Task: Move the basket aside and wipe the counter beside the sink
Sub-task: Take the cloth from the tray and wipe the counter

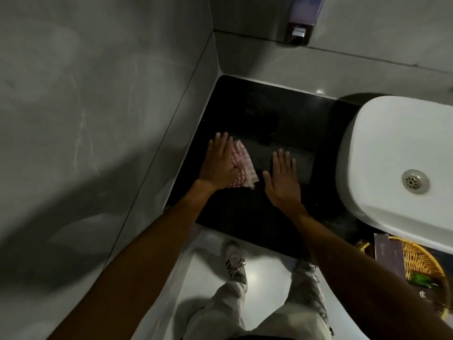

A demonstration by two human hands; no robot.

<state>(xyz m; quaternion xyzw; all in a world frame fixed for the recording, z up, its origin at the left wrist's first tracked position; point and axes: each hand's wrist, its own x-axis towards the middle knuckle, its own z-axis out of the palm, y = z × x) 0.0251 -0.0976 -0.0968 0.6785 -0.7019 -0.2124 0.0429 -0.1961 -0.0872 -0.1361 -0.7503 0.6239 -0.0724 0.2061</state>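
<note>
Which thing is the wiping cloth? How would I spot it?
Find the white sink, then look left across the black counter towards the grey wall. The cloth lies flat under the left hand; it is the only pink-and-white checked thing there.

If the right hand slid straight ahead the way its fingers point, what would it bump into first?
Probably nothing on the counter: the right hand points across bare dark surface toward the back wall, which it would likely meet first.

likely washroom, white sink, soap dispenser
</note>
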